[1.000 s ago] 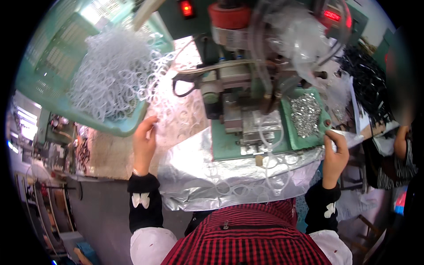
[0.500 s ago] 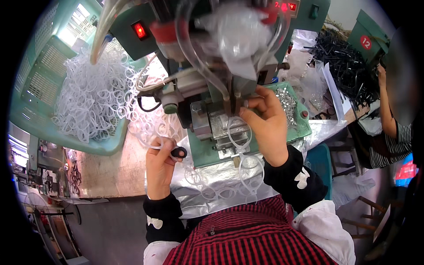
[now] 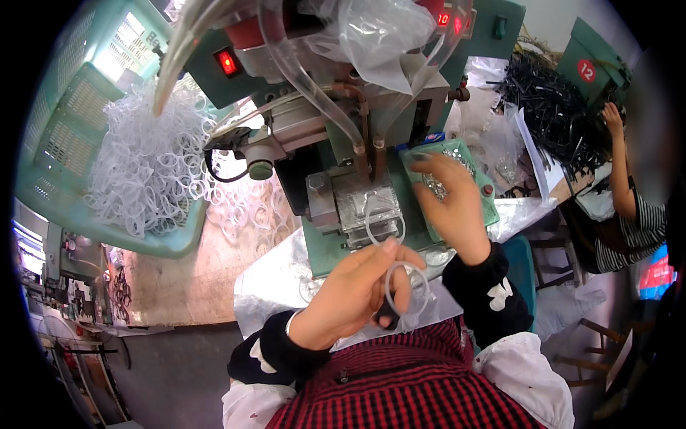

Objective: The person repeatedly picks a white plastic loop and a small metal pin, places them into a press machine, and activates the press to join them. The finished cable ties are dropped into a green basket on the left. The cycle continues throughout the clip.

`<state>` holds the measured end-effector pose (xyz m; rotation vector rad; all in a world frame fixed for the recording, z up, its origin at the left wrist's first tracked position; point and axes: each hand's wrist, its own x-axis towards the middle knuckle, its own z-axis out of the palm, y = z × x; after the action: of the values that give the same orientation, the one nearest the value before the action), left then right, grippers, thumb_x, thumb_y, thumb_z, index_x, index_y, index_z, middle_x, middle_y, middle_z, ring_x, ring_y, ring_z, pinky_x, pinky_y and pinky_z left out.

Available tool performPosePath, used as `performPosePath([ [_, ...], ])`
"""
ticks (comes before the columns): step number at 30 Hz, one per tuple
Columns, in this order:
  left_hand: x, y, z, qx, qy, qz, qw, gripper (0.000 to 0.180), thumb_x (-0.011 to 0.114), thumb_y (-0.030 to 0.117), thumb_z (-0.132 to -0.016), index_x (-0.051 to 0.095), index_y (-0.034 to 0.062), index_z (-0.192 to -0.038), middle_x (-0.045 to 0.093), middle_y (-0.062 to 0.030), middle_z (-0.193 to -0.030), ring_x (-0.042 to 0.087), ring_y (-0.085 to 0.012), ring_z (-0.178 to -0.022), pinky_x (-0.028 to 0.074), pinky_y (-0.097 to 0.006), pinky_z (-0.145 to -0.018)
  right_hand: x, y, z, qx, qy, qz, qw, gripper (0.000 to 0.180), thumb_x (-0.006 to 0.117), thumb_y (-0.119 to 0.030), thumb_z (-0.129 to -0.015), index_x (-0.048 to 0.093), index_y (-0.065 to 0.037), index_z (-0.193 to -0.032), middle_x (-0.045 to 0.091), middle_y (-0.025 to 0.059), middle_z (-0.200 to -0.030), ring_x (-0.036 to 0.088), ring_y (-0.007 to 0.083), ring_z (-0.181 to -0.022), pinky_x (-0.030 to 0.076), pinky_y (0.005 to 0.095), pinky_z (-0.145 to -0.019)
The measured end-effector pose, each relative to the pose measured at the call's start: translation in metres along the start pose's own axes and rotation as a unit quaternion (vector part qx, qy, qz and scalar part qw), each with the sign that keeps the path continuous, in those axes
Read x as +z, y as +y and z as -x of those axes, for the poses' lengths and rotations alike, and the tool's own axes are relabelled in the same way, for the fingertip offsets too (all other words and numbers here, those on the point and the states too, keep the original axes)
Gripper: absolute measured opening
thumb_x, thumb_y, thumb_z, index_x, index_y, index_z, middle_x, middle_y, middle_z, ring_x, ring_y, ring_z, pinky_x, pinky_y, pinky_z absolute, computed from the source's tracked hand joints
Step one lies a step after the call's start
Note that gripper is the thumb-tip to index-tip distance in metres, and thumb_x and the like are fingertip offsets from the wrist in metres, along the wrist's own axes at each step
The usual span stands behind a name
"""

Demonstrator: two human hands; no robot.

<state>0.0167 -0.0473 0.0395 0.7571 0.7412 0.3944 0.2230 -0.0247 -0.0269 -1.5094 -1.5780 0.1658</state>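
Note:
A clear plastic glasses frame [image 3: 404, 236] lies with one rim on the metal fixture [image 3: 346, 207] of a green bench machine; its other rim hangs toward me. My left hand [image 3: 350, 293] is closed on it near the bridge, in front of the fixture. A small black piece [image 3: 387, 314] shows at that hand's lower fingers; its kind I cannot make out. Over the green tray [image 3: 491, 207] of small metal pieces [image 3: 457, 159], my right hand [image 3: 457, 207] is blurred, its thumb and fingers apart. Two copper-coloured prongs [image 3: 370, 163] stand just above the rim on the fixture.
A green basket [image 3: 175, 243] heaped with clear frames [image 3: 153, 157] stands at left, with more loose frames [image 3: 246, 211] beside the machine. Clear tubes [image 3: 304, 82] and a plastic bag [image 3: 379, 39] hang over it. Black strips [image 3: 550, 100] are piled right, near another person's arm [image 3: 622, 157].
My left hand has moved right, from beside the machine to the glasses frame at the fixture. My right hand has left the prongs and moved right over the metal pieces.

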Motion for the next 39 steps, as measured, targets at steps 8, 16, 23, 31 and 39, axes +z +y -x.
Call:
performPosePath([
  [8, -0.010, -0.001, -0.012, 0.017, 0.001, 0.006, 1.000, 0.053, 0.036, 0.042, -0.108, 0.062, -0.0040, -0.109, 0.056, -0.0050, -0.058, 0.045, -0.0083, -0.041, 0.034, -0.019, -0.034, 0.005, 0.075, 0.029, 0.009, 0.093, 0.183, 0.979, 0.017, 0.075, -0.014, -0.076, 0.070, -0.005, -0.090, 0.062, 0.0184, -0.123, 0.055, 0.0377, -0.120, 0.047, 0.0451, -0.096],
  [16, -0.041, -0.036, 0.000, 0.050, -0.038, -0.031, 0.998, 0.044, 0.039, 0.040, -0.108, 0.061, 0.0016, -0.113, 0.064, -0.0042, -0.071, 0.058, -0.0103, -0.058, 0.045, -0.022, -0.049, 0.019, 0.085, -0.006, -0.137, 0.025, 0.240, 0.961, 0.014, 0.065, -0.008, -0.083, 0.067, -0.004, -0.097, 0.065, 0.0163, -0.117, 0.060, 0.0365, -0.111, 0.051, 0.0435, -0.088],
  [23, -0.133, -0.036, 0.098, 0.491, 0.464, -0.166, 0.718, 0.011, 0.058, 0.009, -0.098, 0.062, 0.0001, -0.091, 0.066, -0.0083, -0.092, 0.057, -0.0118, -0.080, 0.048, -0.028, -0.075, -0.012, 0.107, 0.045, 0.223, 0.191, -0.278, 0.915, 0.023, 0.056, -0.010, -0.099, 0.068, 0.001, -0.115, 0.069, 0.0064, -0.097, 0.062, 0.0136, -0.089, 0.050, 0.0266, -0.082],
  [31, -0.317, 0.036, 0.050, 0.387, 0.425, -0.635, 0.516, 0.016, 0.061, 0.000, -0.076, 0.067, 0.0061, -0.090, 0.063, -0.0142, -0.128, 0.060, -0.0312, -0.113, 0.047, -0.036, -0.093, 0.015, 0.067, 0.013, 0.176, 0.141, -0.263, 0.938, 0.020, 0.064, -0.005, -0.094, 0.068, 0.003, -0.111, 0.069, 0.0052, -0.102, 0.063, 0.0133, -0.096, 0.048, 0.0251, -0.088],
  [39, -0.327, -0.022, 0.024, 0.231, 0.324, -0.648, 0.649, 0.018, 0.066, 0.005, -0.074, 0.063, 0.0026, -0.091, 0.062, -0.0167, -0.127, 0.057, -0.0363, -0.119, 0.045, -0.039, -0.101, -0.041, 0.052, 0.074, 0.184, 0.138, -0.070, 0.971, 0.014, 0.067, -0.002, -0.088, 0.071, 0.004, -0.100, 0.071, 0.0059, -0.095, 0.064, 0.0128, -0.090, 0.048, 0.0251, -0.083],
])
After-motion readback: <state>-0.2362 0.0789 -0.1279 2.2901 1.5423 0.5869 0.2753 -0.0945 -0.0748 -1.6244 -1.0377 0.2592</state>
